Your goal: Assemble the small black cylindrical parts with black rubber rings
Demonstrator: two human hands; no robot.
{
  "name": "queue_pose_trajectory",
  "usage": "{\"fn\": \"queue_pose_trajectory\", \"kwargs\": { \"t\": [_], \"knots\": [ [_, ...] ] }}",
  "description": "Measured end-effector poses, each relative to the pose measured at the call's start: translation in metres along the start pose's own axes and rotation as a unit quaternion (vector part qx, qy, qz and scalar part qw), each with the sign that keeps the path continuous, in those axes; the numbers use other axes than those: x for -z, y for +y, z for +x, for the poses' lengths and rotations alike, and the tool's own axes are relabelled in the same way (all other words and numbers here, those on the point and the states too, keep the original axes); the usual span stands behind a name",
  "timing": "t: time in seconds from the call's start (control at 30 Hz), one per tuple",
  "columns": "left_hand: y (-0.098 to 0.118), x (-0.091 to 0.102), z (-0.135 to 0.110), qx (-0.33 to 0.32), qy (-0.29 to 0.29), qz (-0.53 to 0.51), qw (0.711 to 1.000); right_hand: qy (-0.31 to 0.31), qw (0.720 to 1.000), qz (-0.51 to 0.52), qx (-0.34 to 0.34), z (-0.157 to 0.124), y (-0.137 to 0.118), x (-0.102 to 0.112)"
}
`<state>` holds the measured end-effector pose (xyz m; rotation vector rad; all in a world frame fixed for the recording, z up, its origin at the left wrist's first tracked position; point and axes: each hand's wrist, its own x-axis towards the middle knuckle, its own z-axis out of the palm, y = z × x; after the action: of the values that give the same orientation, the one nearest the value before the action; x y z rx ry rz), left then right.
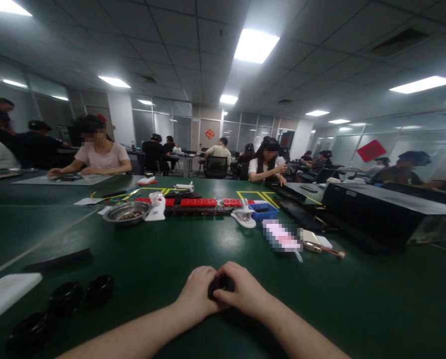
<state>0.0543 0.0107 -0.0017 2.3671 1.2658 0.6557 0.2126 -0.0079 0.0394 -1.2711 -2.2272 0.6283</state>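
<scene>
Both of my hands meet low in the middle of the view, around a small black ring-shaped part (222, 285). Its dark hollow faces up between my fingers; its exact kind is not clear. My left hand (199, 291) wraps its left side, with the fingertips hidden behind it. My right hand (245, 291) grips the other side, thumb across the front and fingers over the top. To the left on the green table (151, 259) lie three similar glossy black round parts: one (100, 289), another (66, 297) and the nearest (30, 331).
A metal bowl (127, 214) with small pieces stands at mid-table, beside white stands, red power strips (198, 202) and a blue basket (264, 211). A white slab (6, 296) and a black strip (60, 259) lie left. A large black box (372, 214) stands right. People sit opposite.
</scene>
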Motion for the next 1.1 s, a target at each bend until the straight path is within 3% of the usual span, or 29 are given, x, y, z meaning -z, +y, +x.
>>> {"fn": "queue_pose_trajectory", "kwargs": {
  "t": [0.13, 0.3, 0.4, 0.57, 0.63, 0.77, 0.97, 1.1],
  "knots": [
    [-0.004, -0.003, 0.003, -0.007, 0.001, -0.011, 1.000, -0.026, 0.999, 0.018, 0.038, -0.002, -0.002, 0.003],
    [-0.015, -0.005, 0.007, -0.052, -0.025, -0.023, 0.998, 0.062, 0.998, 0.004, 0.012, -0.002, -0.002, -0.007],
    [-0.019, -0.003, 0.008, -0.081, -0.052, -0.024, 0.995, 0.040, 0.999, 0.017, -0.005, -0.001, -0.003, -0.012],
    [-0.020, 0.004, 0.009, -0.090, -0.092, -0.019, 0.992, -0.025, 0.991, 0.125, 0.038, -0.006, -0.005, -0.005],
    [-0.021, 0.005, 0.010, -0.103, -0.093, -0.024, 0.990, -0.016, 0.988, 0.144, 0.043, -0.007, -0.005, -0.003],
    [-0.018, 0.006, 0.008, -0.113, -0.089, -0.036, 0.989, 0.030, 0.996, 0.079, 0.035, -0.007, -0.007, -0.008],
    [0.006, 0.004, -0.004, -0.050, -0.068, -0.039, 0.996, 0.069, 0.997, -0.003, 0.019, -0.002, -0.008, -0.026],
    [0.016, -0.001, -0.008, -0.018, -0.042, -0.020, 0.999, 0.082, 0.991, -0.093, -0.052, -0.002, -0.011, -0.022]
  ]
}}
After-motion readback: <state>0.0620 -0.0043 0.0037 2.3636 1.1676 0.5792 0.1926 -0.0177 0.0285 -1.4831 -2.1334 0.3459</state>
